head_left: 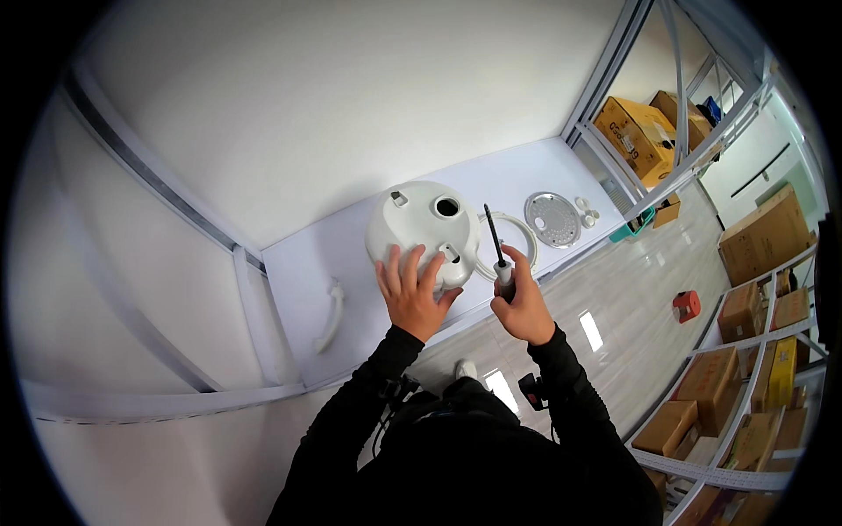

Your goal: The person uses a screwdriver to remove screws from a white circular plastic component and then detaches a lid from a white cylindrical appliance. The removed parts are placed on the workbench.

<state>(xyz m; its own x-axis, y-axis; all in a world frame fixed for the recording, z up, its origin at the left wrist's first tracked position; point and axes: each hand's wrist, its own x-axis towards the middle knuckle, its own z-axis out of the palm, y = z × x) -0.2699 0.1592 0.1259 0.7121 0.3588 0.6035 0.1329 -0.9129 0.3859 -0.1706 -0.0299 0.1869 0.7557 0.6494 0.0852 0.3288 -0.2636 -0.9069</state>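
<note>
A rounded white plastic housing [412,219] is over the table, with a dark round hole in a raised collar and two smaller slots. My left hand [412,296] grips its near edge, fingers spread over the shell and thumb low by the rim. In my right hand [526,309] is a screwdriver [494,237] with a grey and black handle; its dark shaft points up and away, apart from the housing. Partly behind the screwdriver lies a white ring [529,238]. A round, perforated grey plate [553,219] rests farther right.
Small white round parts [589,214] sit by the right end of the white table [303,254]. A curved white handle-like piece [332,317] lies at its left. Metal frame posts stand around the table. Shelves with cardboard boxes [707,386] and a red object [687,305] are at right.
</note>
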